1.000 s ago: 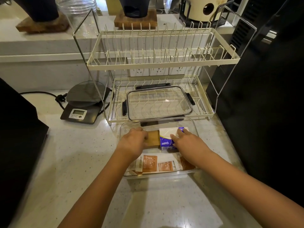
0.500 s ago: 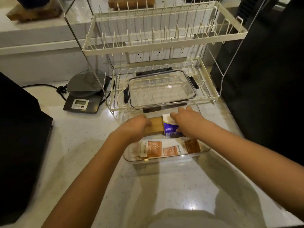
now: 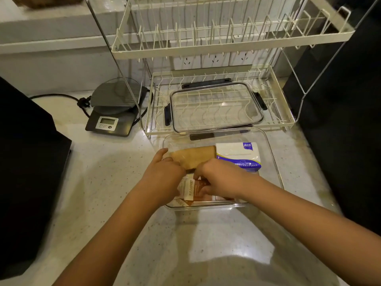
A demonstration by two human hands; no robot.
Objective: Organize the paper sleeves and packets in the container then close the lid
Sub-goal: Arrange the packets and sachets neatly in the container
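A clear rectangular container (image 3: 274, 162) sits on the counter in front of the dish rack. Inside it, brown paper sleeves (image 3: 193, 155) lie at the back left and a white and purple tissue packet (image 3: 239, 154) lies at the back right. Orange and white packets (image 3: 192, 189) lie along the near side. My left hand (image 3: 162, 176) rests on the sleeves and the orange packets. My right hand (image 3: 220, 178) is closed over the orange packets, fingers pinching them. The clear lid (image 3: 216, 107) with black clips lies on the rack's lower shelf.
A cream two-tier dish rack (image 3: 226, 46) stands behind the container. A digital kitchen scale (image 3: 112, 108) with a black cord is to the left. A dark appliance (image 3: 24, 162) fills the left edge and another dark surface (image 3: 350, 120) the right.
Both hands pulled back from the sleeves and tissue packet at the back of the container toward the orange packets at the front. The tissue packet now lies uncovered. The camera moved closer.
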